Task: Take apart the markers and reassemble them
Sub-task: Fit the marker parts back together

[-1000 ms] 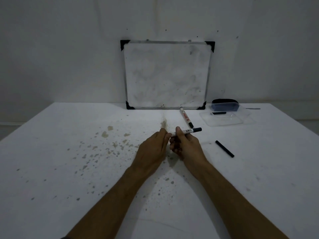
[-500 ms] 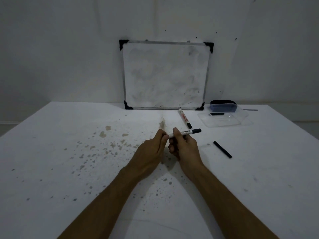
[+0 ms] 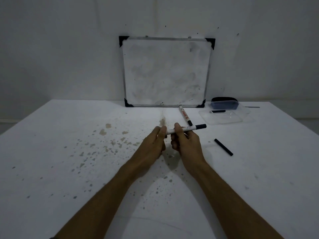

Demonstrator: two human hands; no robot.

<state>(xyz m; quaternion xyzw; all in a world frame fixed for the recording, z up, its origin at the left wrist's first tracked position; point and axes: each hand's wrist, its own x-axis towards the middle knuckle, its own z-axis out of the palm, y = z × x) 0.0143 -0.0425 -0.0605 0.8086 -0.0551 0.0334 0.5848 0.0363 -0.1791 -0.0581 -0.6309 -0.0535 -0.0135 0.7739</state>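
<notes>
Both hands gripped one slim white marker (image 3: 187,129) above the stained white counter (image 3: 51,152): the right hand (image 3: 185,142) wrapped its barrel, the left hand (image 3: 153,144) pinched its left end. Its black cap pointed right. A thin black rod (image 3: 223,147) lay near.
</notes>
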